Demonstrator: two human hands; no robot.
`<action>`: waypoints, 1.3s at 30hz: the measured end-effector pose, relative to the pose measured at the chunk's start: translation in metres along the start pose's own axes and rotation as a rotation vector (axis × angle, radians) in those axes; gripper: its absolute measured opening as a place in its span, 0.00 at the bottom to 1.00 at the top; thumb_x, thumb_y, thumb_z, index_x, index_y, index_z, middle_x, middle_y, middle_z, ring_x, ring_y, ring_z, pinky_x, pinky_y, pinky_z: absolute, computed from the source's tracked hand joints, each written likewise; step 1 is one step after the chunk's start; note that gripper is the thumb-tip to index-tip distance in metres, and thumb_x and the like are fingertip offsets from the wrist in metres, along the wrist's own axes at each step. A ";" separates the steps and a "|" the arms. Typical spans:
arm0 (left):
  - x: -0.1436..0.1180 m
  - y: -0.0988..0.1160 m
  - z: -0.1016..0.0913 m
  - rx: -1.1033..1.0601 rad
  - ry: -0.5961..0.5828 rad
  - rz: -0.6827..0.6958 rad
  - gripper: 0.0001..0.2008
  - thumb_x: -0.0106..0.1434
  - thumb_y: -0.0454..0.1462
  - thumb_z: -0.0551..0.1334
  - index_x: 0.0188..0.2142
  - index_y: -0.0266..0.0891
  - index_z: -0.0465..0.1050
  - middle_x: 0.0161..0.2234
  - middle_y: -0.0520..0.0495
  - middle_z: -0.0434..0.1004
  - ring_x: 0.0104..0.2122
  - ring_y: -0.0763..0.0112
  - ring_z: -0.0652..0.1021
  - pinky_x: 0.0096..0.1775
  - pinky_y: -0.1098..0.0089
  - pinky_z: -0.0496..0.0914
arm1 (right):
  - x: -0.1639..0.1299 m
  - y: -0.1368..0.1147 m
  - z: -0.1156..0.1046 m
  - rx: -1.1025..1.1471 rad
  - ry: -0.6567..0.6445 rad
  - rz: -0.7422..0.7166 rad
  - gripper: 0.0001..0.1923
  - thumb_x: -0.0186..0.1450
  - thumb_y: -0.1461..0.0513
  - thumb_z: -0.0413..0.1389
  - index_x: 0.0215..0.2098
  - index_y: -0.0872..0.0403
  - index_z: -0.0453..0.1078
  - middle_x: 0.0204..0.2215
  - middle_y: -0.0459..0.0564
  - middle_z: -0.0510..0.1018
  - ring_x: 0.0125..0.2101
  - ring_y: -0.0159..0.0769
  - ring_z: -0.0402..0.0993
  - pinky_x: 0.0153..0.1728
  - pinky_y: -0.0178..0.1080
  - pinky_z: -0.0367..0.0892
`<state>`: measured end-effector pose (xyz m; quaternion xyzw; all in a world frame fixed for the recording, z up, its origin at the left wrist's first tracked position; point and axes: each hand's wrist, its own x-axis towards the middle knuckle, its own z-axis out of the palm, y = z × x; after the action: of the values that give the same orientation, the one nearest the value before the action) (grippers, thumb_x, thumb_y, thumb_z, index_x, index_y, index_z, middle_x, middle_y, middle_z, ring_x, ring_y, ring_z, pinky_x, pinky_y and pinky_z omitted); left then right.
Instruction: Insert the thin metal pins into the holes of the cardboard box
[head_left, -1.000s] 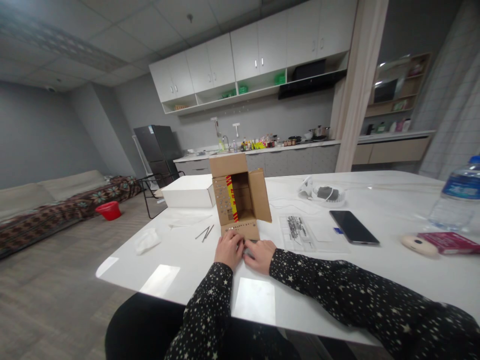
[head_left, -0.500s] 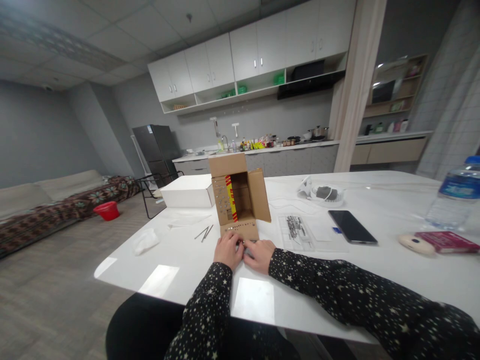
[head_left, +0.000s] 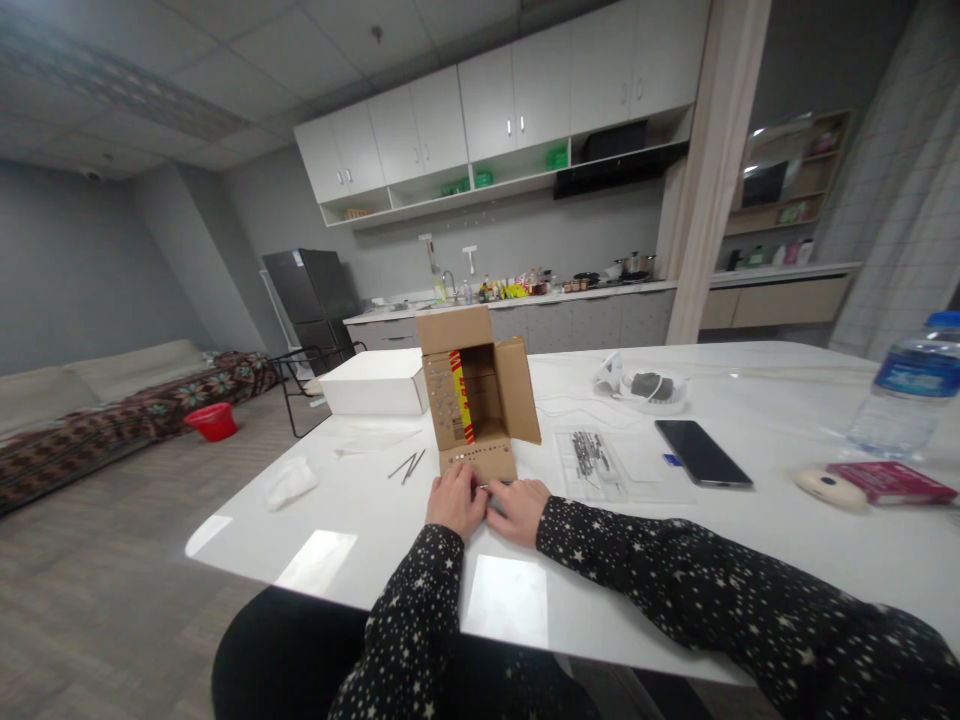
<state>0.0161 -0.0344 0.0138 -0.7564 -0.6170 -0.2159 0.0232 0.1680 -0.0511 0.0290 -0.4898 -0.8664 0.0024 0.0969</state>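
An open cardboard box stands on the white table, its mouth toward me and its flaps spread. Small dark and shiny spots dot its left flap and the front flap, which lies down toward me. At that flap's near edge my left hand is closed, fingertips together. My right hand meets it from the right, also closed. Between the fingertips shows a sliver of something small and dark, too small to name. Two thin metal rods lie left of the box.
Right of the box is a clear plastic case with several slim metal pieces. Farther right are a phone, a maroon box and a water bottle. A white box and a crumpled tissue lie to the left.
My fingertips have shifted very slightly at the flap's near edge. Both hands otherwise keep their place, and the box has not moved.
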 end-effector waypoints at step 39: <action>-0.001 -0.008 -0.001 -0.315 0.152 0.106 0.04 0.52 0.31 0.54 0.28 0.40 0.63 0.27 0.51 0.69 0.29 0.70 0.71 0.34 0.69 0.65 | 0.003 0.000 0.007 -0.010 0.000 0.016 0.17 0.64 0.51 0.44 0.43 0.52 0.65 0.34 0.52 0.79 0.32 0.41 0.76 0.29 0.37 0.58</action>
<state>0.0082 -0.0336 0.0121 -0.7637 -0.5313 -0.3648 -0.0377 0.1651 -0.0479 0.0227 -0.4971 -0.8625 -0.0009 0.0945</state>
